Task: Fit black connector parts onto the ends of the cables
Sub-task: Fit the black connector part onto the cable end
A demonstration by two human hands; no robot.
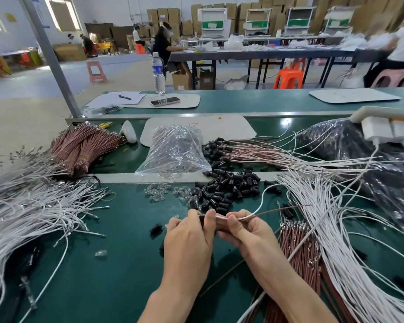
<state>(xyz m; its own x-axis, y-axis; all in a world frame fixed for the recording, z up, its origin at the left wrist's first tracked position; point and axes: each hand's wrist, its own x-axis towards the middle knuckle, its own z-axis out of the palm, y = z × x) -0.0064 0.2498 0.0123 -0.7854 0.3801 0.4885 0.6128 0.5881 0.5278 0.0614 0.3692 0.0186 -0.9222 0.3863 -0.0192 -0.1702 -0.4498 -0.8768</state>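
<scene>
My left hand (pixel 189 238) pinches a black connector part (pixel 202 217) between thumb and fingers above the green bench. My right hand (pixel 241 229) grips a white cable and a brown cable (pixel 258 212) together, with their ends pointing into that connector. Both cables trail off to the right. A heap of loose black connectors (pixel 226 187) lies just beyond my hands. Finished cables with black ends (pixel 219 150) lie further back. One loose connector (pixel 155 229) sits left of my left hand.
White cables (pixel 33 206) spread over the left and white cables (pixel 336 217) over the right. Brown cable bundles (pixel 299 243) lie by my right arm and at the back left (pixel 84 145). A clear bag (pixel 175 152), small clear parts (pixel 159 192) and a dark bag (pixel 336 138) sit behind.
</scene>
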